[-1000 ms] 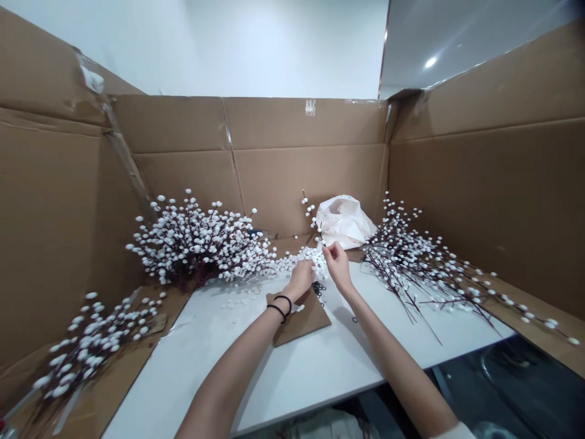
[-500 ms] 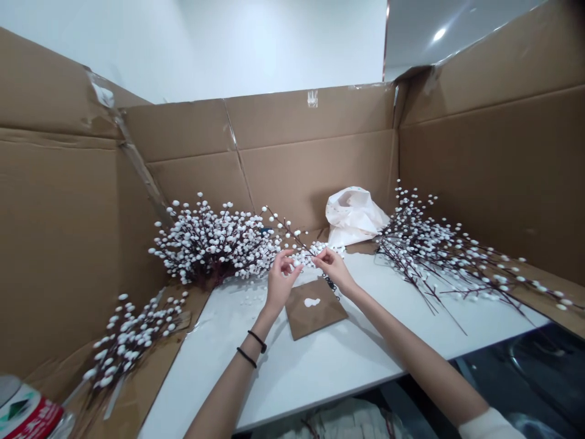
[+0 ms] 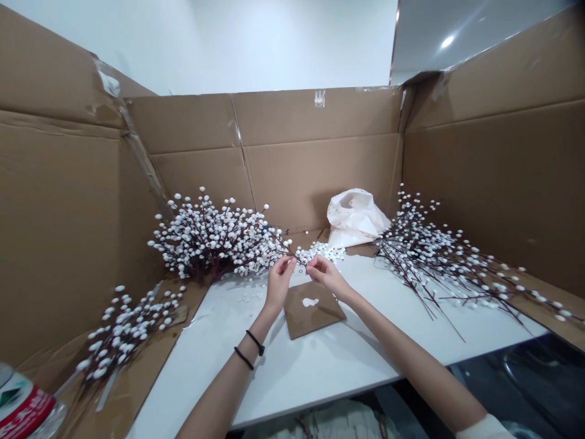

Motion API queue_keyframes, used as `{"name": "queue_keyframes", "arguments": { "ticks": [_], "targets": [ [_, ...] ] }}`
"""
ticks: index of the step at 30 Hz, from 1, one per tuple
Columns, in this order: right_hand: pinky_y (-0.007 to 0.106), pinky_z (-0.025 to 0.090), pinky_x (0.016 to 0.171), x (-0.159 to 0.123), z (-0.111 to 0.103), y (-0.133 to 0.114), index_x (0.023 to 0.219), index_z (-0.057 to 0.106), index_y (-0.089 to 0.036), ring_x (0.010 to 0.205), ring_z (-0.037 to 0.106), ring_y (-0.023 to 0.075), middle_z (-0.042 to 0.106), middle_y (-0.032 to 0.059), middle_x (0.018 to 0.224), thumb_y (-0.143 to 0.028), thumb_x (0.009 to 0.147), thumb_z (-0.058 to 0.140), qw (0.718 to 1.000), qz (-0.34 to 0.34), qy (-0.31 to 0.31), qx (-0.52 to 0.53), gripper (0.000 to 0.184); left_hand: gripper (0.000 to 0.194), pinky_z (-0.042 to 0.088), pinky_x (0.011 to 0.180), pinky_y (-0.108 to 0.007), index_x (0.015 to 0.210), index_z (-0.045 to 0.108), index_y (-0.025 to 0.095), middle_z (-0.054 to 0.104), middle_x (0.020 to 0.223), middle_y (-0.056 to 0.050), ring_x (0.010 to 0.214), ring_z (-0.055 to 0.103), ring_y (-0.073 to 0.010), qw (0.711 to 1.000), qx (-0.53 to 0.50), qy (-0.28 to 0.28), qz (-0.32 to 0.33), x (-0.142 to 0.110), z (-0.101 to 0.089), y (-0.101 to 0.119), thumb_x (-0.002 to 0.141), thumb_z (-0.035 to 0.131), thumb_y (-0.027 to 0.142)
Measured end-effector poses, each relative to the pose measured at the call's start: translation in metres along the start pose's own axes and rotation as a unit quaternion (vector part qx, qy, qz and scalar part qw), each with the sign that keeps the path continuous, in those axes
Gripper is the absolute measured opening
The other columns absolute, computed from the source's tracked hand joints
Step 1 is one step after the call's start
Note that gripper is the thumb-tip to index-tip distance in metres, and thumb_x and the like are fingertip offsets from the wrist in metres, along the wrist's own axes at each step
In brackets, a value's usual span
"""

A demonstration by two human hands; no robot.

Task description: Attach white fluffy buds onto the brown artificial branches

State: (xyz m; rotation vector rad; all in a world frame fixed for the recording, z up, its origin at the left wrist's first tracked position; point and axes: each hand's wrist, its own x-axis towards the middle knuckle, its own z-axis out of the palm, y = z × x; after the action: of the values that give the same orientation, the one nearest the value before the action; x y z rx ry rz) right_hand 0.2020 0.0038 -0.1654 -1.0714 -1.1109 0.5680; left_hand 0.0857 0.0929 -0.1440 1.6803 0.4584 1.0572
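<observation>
My right hand pinches a thin dark branch with white berries, which runs leftward past my other fingertips. My left hand is closed at the fingertips beside that stem, with a small white berry partly showing in the pinch. Just below both hands, a brown cardboard square lies on the white table and bears a white blob of paste. Loose white berries are heaped just beyond my hands.
A large bunch of white-berried branches stands at the back left, with a smaller bunch in front. More branches lie at right. A white plastic bag sits at the back. Cardboard walls surround the white table. A red-labelled container stands front left.
My hands have come closer together, level with each other. The branch has tipped down to the left, and my left fingers have closed in beside its stem. The view has shifted slightly.
</observation>
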Motion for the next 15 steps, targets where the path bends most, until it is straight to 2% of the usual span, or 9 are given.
{"name": "queue_keyframes", "arguments": {
  "ticks": [4,7,10,12,15],
  "targets": [
    [0.024,0.036,0.052,-0.004,0.006,0.0,0.072,0.043,-0.019,0.052,0.044,0.0103,0.048,-0.0026,0.062,-0.036,0.075,0.058,1.0,0.014,-0.028,0.001,0.023,0.028,0.039,0.065,-0.018,0.077,0.059,0.016,0.058,0.073,0.0,0.069,0.05,-0.0095,1.0,-0.019,-0.001,-0.015,0.001,0.0,-0.001,0.072,0.059,0.043],
    [0.028,0.043,0.068,-0.004,0.003,-0.005,0.079,0.048,-0.019,0.075,0.053,0.0153,0.054,0.0019,0.081,-0.032,0.076,0.055,1.0,-0.021,0.007,-0.02,0.014,0.03,0.04,0.067,-0.019,0.08,0.059,0.016,0.06,0.076,0.0,0.071,0.052,-0.0099,0.999,-0.039,0.002,-0.023,0.0,0.001,0.0,0.071,0.061,0.044],
    [0.028,0.042,0.077,-0.001,-0.004,-0.012,0.091,0.052,-0.022,0.094,0.05,0.0178,0.053,0.004,0.097,-0.031,0.078,0.051,0.997,-0.068,0.044,-0.011,0.016,0.031,0.041,0.066,-0.019,0.079,0.06,0.016,0.06,0.074,0.0,0.07,0.052,-0.0106,0.999,-0.028,-0.019,-0.015,-0.004,0.004,0.001,0.071,0.061,0.046],
    [0.028,0.042,0.078,0.0,-0.007,-0.015,0.093,0.053,-0.022,0.093,0.049,0.0175,0.052,0.0039,0.098,-0.034,0.079,0.051,0.997,-0.075,0.035,-0.002,0.019,0.029,0.04,0.065,-0.019,0.075,0.061,0.016,0.06,0.072,0.0,0.068,0.052,-0.0105,0.999,-0.007,-0.05,-0.005,-0.009,0.008,0.0,0.071,0.061,0.045],
    [0.026,0.042,0.072,-0.001,-0.006,-0.017,0.09,0.052,-0.022,0.081,0.05,0.0147,0.051,0.0017,0.089,-0.033,0.076,0.056,0.998,-0.06,0.007,0.011,0.018,0.028,0.04,0.063,-0.019,0.074,0.063,0.016,0.061,0.071,0.0,0.067,0.051,-0.0105,0.996,0.012,-0.086,-0.006,-0.018,0.016,0.001,0.072,0.061,0.043]
  ]
}}
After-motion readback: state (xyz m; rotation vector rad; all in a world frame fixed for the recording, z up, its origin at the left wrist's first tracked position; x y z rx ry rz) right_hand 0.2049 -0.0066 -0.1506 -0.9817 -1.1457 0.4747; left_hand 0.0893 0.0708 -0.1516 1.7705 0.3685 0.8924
